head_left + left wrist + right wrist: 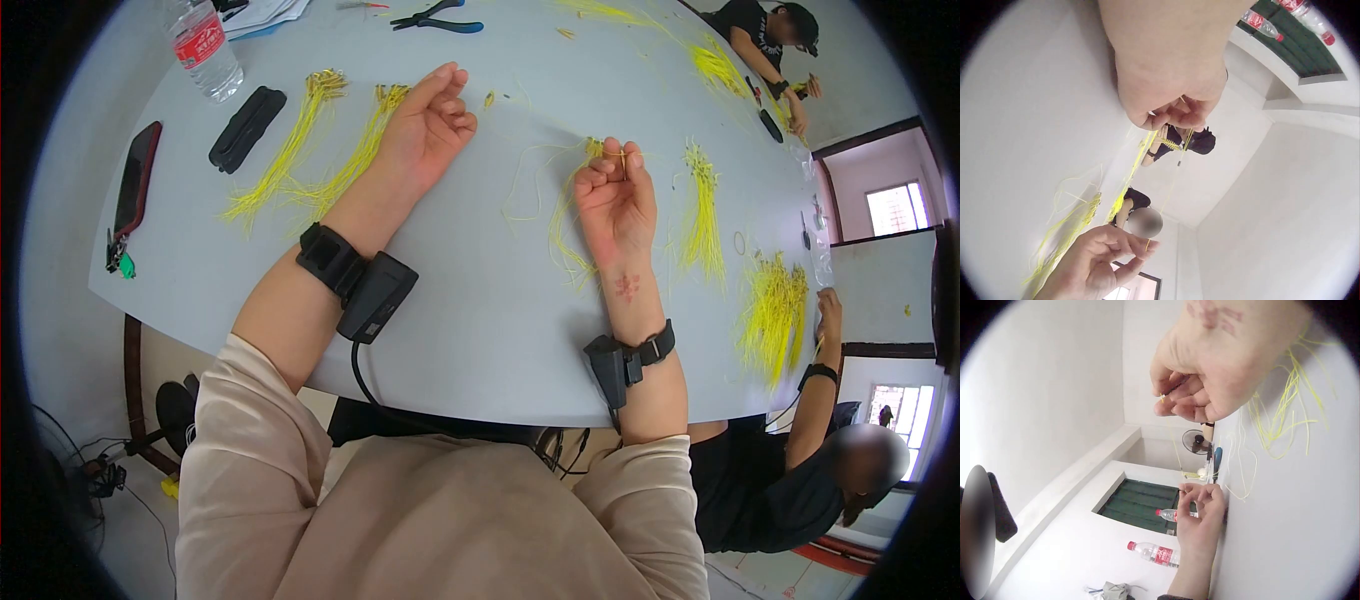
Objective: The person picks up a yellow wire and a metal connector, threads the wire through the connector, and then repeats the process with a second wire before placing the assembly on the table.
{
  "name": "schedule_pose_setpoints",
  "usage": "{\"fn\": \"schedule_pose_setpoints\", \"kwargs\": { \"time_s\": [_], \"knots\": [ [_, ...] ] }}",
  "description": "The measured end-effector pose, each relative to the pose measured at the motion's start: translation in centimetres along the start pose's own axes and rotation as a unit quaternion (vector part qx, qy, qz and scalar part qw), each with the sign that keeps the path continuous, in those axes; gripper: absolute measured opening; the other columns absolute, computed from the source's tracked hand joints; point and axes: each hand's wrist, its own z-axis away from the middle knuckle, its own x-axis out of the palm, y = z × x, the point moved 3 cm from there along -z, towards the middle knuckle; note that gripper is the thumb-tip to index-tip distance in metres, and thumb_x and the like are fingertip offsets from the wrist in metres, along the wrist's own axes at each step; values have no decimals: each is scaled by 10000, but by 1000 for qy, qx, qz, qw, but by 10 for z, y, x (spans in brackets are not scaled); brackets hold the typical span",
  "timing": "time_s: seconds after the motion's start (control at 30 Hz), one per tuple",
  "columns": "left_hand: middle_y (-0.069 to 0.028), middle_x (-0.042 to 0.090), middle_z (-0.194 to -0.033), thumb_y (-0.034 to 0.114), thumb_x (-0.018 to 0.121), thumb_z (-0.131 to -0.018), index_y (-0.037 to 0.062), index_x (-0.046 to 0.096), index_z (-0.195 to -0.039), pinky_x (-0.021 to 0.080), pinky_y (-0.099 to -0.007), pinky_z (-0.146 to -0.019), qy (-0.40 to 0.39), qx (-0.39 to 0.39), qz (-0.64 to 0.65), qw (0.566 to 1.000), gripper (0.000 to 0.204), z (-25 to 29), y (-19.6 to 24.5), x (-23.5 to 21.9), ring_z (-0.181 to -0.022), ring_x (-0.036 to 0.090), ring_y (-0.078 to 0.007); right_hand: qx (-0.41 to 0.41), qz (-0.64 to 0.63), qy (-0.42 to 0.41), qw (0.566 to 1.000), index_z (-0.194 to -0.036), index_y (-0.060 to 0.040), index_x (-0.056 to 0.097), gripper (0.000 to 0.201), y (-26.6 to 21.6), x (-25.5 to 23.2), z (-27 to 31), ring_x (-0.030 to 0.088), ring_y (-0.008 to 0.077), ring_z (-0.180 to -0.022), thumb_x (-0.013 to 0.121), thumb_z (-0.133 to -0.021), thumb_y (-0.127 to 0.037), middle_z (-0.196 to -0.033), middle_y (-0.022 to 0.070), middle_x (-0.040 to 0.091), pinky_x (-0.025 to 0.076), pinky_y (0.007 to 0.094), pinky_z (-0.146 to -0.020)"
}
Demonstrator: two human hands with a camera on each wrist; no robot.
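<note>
Apparently both ends of the work are up in the air as I look in from afar. The right hand (615,205) has a fine yellow strand (1162,398) pinched between thumb and forefinger, its other fingers curled toward the palm. The left hand (425,130) is curled too and, from the wrist views, seems to pinch the far end of that strand, though I can't see the contact itself. The line runs between the hands above the light grey desk (480,340), with a tiny dark piece (1179,164) on it near the left fingers.

What worries me is the grip: only fingertips bear on something this thin, so a hard pull from either side could slide it out or drag the dark piece off its place. Slack is the other trouble. A loose tangle of yellow strands (562,240) lies right beside the right hand, and if the line sags it could snarl there or loop round a finger. Sweeping wide to the right might also catch the neat yellow bundle (703,220) and muss it; a low left forearm could do the same to the long yellow bundle (350,170) beside it. I'd want small, even tension.
</note>
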Motion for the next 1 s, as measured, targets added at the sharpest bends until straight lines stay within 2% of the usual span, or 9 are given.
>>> {"fn": "schedule_pose_setpoints", "kwargs": {
  "time_s": [0.17, 0.27, 0.4, 0.47, 0.57, 0.67, 0.87, 0.97, 1.0],
  "knots": [
    [9, 610, -952, 134, 583, -857, 92, 568, -988, 383, -243, -667, 8, 2, -39, 999, 138, -2, 0, -3, -693, 487, -74, 9, 69, -5, 998, -894, -78, 572, 107, 1, 1, 2, 566, 195, -852, 542, -877, -180, -902, 80, 616, 448, 316, -791],
    [5, 614, -1011, 153, 590, -853, 105, 553, -1064, 393, -261, -733, 16, 8, -63, 998, 219, -2, -1, -3, -779, 508, -96, -3, 97, -17, 995, -894, -66, 565, 116, 2, 7, 4, 568, 235, -879, 538, -872, -177, -829, 74, 609, 432, 341, -843],
    [-18, 602, -1092, 161, 585, -855, 106, 507, -1160, 385, -274, -809, 16, 37, -159, 986, 320, 3, -2, 8, -881, 514, -106, 34, 113, -66, 991, -890, -54, 560, 114, 5, 10, 8, 574, 265, -910, 511, -868, -154, -759, 96, 615, 415, 374, -880],
    [-32, 589, -1145, 163, 580, -857, 94, 478, -1207, 378, -275, -841, -5, 62, -242, 968, 371, 4, -2, 13, -951, 513, -109, 60, 138, -115, 982, -887, -50, 560, 118, 8, 14, 9, 585, 268, -897, 488, -870, -143, -727, 107, 618, 416, 384, -878],
    [-66, 577, -1177, 151, 574, -861, 66, 476, -1213, 397, -259, -835, -73, 163, -418, 891, 375, 7, -5, 20, -1029, 528, -128, 97, 173, -148, 969, -882, -47, 558, 134, 12, 19, 12, 605, 274, -847, 472, -875, -150, -709, 121, 621, 427, 396, -856],
    [-105, 579, -1170, 119, 564, -863, 47, 473, -1217, 423, -237, -813, -104, 187, -461, 861, 373, 12, -10, 25, -1053, 549, -148, 130, 201, -198, 950, -881, -48, 558, 125, 16, 26, 16, 617, 273, -799, 473, -878, -139, -692, 115, 620, 447, 394, -820],
    [-138, 581, -1151, 93, 586, -850, 22, 472, -1206, 445, -243, -799, -37, 170, -367, 914, 380, 17, -7, 25, -1024, 572, -174, 149, 264, -213, 929, -880, -41, 556, 110, 21, 30, 21, 616, 253, -810, 481, -882, -121, -733, 116, 618, 460, 369, -781],
    [-134, 563, -1169, 120, 605, -846, 21, 461, -1213, 450, -252, -794, 21, 157, -330, 931, 407, 16, -7, 22, -1026, 562, -181, 144, 271, -208, 929, -882, -38, 561, 110, 21, 29, 20, 612, 234, -801, 494, -881, -126, -751, 106, 611, 458, 357, -773],
    [-130, 555, -1177, 130, 603, -849, 25, 454, -1220, 452, -255, -793, 13, 139, -313, 940, 413, 15, -9, 20, -1027, 558, -179, 142, 277, -205, 928, -883, -38, 563, 112, 21, 29, 20, 609, 226, -793, 496, -881, -128, -748, 101, 607, 458, 354, -769]
  ]
}}
